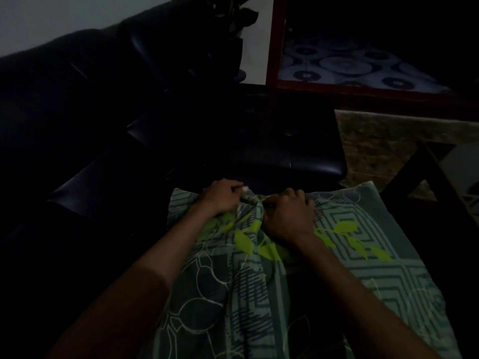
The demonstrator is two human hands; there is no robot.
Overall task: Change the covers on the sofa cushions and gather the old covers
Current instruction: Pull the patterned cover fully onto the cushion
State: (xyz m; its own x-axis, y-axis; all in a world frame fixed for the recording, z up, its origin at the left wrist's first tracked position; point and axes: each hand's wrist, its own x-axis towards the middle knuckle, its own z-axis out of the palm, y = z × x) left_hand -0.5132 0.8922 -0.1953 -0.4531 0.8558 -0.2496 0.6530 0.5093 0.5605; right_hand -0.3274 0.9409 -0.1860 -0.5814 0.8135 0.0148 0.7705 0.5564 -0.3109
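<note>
A cushion in a green patterned cover (pixel 337 268) with bright green leaves and grey geometric lines lies in front of me, low in the head view. My left hand (pixel 223 198) pinches the cover's far edge, fingers curled round a fold of cloth. My right hand (pixel 287 213) grips the same bunched edge just to the right. The two hands sit close together at the cushion's far side. The room is dim, and the opening of the cover is hidden under the hands.
A dark leather sofa (pixel 77 112) fills the left and far side, with a dark seat cushion (pixel 285 146) just beyond the hands. A red-framed piece with a circle-patterned cloth (pixel 350 66) stands at the back right. Patterned carpet (pixel 383 146) and a dark table frame (pixel 435 177) lie to the right.
</note>
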